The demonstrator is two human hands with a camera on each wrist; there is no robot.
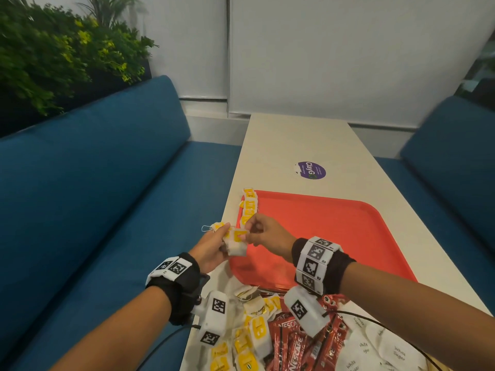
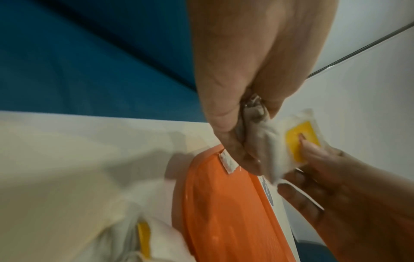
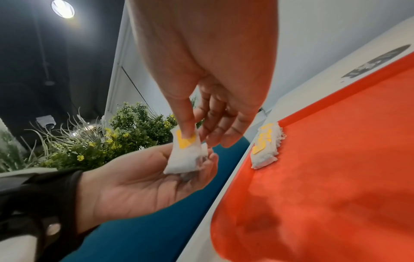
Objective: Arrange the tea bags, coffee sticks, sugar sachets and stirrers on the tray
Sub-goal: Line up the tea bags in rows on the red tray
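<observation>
Just off the near-left corner of the red tray [image 1: 334,231], the left hand [image 1: 211,253] cups a small clutch of tea bags [image 1: 235,243] while the right hand [image 1: 267,234] pinches the top one by its yellow tag. A row of tea bags [image 1: 249,207] lies along the tray's left rim. Near of the tray on the desk [image 1: 302,140], loose tea bags [image 1: 251,336], coffee sticks [image 1: 294,346] and sugar sachets [image 1: 380,346] lie heaped.

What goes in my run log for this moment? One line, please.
left hand: holds tea bags | right hand: pinches top tea bag | tray: tea-bag row on left edge | coffee sticks, sugar sachets: unsorted
</observation>
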